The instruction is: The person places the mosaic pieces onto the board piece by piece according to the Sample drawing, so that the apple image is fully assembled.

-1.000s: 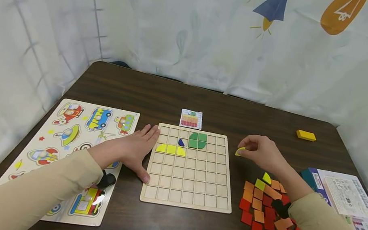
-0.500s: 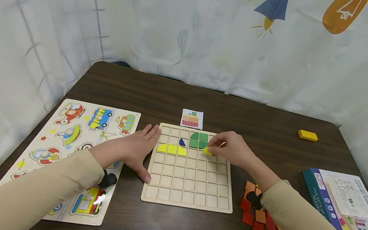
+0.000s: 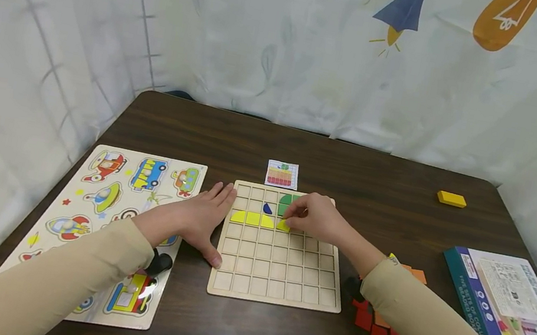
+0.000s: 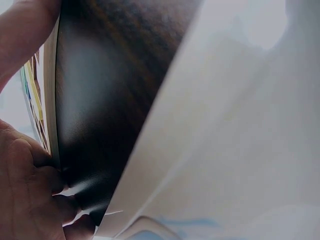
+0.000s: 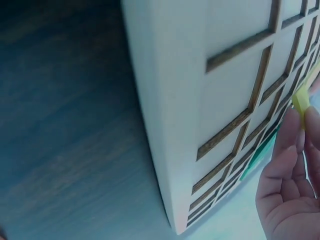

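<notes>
Dark wooden table (image 3: pixel 262 142) sat inside a white printed curtain (image 3: pixel 279 44). Vehicle puzzle board (image 3: pixel 95 203) lay at the left, touching nothing on the grid. Box (image 3: pixel 507 311) with a leaflet on top lay at the right edge. Wooden grid board (image 3: pixel 276 276) sat in the middle, most cells bare. Left hand (image 3: pixel 197 221) lay flat on the table, fingers straight and together, pressed against the grid board's left edge, holding nothing. Right hand (image 3: pixel 316 218) was over the board's upper rows, fingers curled, pinching a small yellow piece (image 3: pixel 283 226) at the fingertips; piece sat low on the board just right of the yellow row (image 3: pixel 251 218), in the third row of cells. Right wrist view showed the yellow piece (image 5: pixel 300 107) between fingertips (image 5: pixel 287 135) close over the grid. Pile of red and orange tiles (image 3: pixel 381 325) lay right of the board, partly hidden by the right sleeve. Green piece (image 3: pixel 286 202) sat in the top rows, partly covered by the right hand. Pattern card (image 3: pixel 282 174) lay just beyond the board's far edge. Yellow block (image 3: pixel 452 198) lay well apart at far right. Small blue piece (image 3: pixel 268 209) sat left of the green one.
</notes>
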`<state>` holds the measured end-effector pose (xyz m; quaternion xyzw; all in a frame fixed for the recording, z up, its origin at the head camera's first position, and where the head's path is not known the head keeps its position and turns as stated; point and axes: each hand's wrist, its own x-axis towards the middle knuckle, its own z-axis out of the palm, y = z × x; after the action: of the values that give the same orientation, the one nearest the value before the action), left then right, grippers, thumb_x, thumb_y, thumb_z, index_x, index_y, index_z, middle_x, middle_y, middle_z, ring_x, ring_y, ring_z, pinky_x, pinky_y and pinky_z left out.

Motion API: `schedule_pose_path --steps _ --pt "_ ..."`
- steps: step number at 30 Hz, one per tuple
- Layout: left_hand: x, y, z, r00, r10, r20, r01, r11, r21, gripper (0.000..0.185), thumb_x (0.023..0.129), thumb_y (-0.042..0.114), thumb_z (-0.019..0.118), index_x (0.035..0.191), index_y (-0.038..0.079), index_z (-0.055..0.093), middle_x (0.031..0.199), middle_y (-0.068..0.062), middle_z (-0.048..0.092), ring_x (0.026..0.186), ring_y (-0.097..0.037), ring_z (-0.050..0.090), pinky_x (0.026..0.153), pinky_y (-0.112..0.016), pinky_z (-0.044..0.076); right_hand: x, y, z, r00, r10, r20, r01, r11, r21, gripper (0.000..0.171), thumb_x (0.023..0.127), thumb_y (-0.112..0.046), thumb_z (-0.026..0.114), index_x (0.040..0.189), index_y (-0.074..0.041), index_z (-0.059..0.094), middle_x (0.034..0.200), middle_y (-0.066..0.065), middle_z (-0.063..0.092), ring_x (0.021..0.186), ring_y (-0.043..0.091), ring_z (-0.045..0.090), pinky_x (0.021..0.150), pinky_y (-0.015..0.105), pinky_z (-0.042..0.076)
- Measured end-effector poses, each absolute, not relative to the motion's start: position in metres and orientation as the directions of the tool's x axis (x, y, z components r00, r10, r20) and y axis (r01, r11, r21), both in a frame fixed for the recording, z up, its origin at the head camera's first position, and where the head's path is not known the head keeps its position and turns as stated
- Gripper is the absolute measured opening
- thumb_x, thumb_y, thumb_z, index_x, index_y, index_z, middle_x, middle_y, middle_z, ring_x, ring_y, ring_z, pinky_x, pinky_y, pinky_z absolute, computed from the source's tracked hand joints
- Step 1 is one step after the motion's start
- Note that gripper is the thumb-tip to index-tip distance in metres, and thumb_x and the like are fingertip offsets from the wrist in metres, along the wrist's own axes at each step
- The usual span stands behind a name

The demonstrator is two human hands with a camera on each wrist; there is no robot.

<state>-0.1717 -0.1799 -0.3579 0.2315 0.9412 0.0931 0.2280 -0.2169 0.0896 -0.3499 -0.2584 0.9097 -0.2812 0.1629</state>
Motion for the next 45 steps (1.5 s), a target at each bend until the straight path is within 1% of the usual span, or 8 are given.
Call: schedule_pose_path --steps 3,8,17,27,34,38,42,45 --pt "-0.172 -0.18 -0.358 -0.789 0.48 -0.385 0.397 0.875 0.278 0.144 0.067 0.065 0.087 0.16 -0.01 0.007 0.169 -0.03 0.001 0.157 -0.049 0.001 0.126 -0.061 0.016 -0.216 0.086 -0.35 -0.823 -0.548 -0.15 -0.379 0.725 -0.575 0.004 0.092 -0.009 0.075 0.089 -0.011 0.078 0.085 0.0 0.075 0.073 0.012 0.059 0.07 0.026 0.05" --pt "-0.173 -0.18 -0.36 -0.789 0.483 -0.38 0.403 0.874 0.272 0.144 0.067 0.066 0.087 0.16 -0.01 0.007 0.169 -0.03 0.001 0.157 -0.049 0.001 0.126 -0.061 0.016 -0.216 0.082 -0.352 -0.833 -0.535 -0.142 -0.388 0.747 -0.54 0.005 0.092 -0.01 0.077 0.087 -0.012 0.079 0.084 0.0 0.074 0.073 0.013 0.057 0.068 0.025 0.049" --pt "-0.173 -0.178 -0.358 -0.79 0.474 -0.389 0.392 0.878 0.275 0.144 0.067 0.065 0.087 0.16 -0.009 0.006 0.17 -0.029 0.001 0.158 -0.048 0.0 0.126 -0.061 0.015 -0.214 0.081 -0.352 -0.823 -0.557 -0.112 -0.439 0.748 -0.498 0.006 0.093 -0.009 0.075 0.09 -0.01 0.08 0.089 0.001 0.077 0.075 0.012 0.06 0.07 0.027 0.052" --pt "-0.172 -0.179 -0.358 -0.784 0.474 -0.401 0.389 0.879 0.277 0.144 0.067 0.064 0.087 0.161 -0.008 0.005 0.17 -0.027 -0.001 0.158 -0.048 -0.002 0.127 -0.06 0.014 -0.214 0.078 -0.356 -0.817 -0.571 -0.077 -0.485 0.753 -0.444 0.005 0.091 -0.009 0.077 0.088 -0.011 0.081 0.089 0.001 0.077 0.076 0.012 0.063 0.071 0.027 0.055" --pt "-0.171 -0.179 -0.358 -0.785 0.478 -0.394 0.391 0.875 0.284 0.144 0.067 0.064 0.087 0.16 -0.01 0.007 0.17 -0.029 0.001 0.157 -0.049 0.0 0.126 -0.061 0.015 -0.212 0.078 -0.356 -0.819 -0.569 -0.078 -0.479 0.751 -0.455 0.005 0.091 -0.007 0.077 0.09 -0.01 0.081 0.09 0.002 0.077 0.08 0.013 0.064 0.075 0.03 0.056" --pt "-0.171 -0.18 -0.361 -0.785 0.477 -0.395 0.391 0.876 0.282 0.144 0.067 0.065 0.086 0.16 -0.009 0.005 0.17 -0.029 0.0 0.158 -0.049 0.0 0.126 -0.061 0.015 -0.21 0.082 -0.354 -0.812 -0.578 -0.082 -0.477 0.738 -0.477 0.005 0.091 -0.007 0.076 0.093 -0.01 0.08 0.093 0.002 0.077 0.081 0.013 0.064 0.076 0.03 0.056" --pt "-0.171 -0.181 -0.361 -0.784 0.482 -0.39 0.394 0.873 0.286 0.144 0.067 0.065 0.086 0.16 -0.009 0.005 0.17 -0.029 -0.001 0.157 -0.049 0.0 0.126 -0.061 0.015 -0.208 0.093 -0.351 -0.817 -0.571 -0.086 -0.457 0.73 -0.508 0.008 0.093 -0.007 0.074 0.097 -0.01 0.08 0.095 0.002 0.076 0.08 0.013 0.063 0.075 0.031 0.055" --pt "-0.171 -0.181 -0.36 -0.785 0.482 -0.389 0.396 0.873 0.284 0.144 0.067 0.065 0.087 0.16 -0.009 0.006 0.17 -0.029 -0.001 0.157 -0.049 -0.001 0.126 -0.061 0.015 -0.208 0.107 -0.349 -0.83 -0.551 -0.084 -0.44 0.741 -0.507 0.008 0.094 -0.007 0.073 0.098 -0.01 0.079 0.095 0.002 0.075 0.08 0.013 0.063 0.075 0.031 0.055"
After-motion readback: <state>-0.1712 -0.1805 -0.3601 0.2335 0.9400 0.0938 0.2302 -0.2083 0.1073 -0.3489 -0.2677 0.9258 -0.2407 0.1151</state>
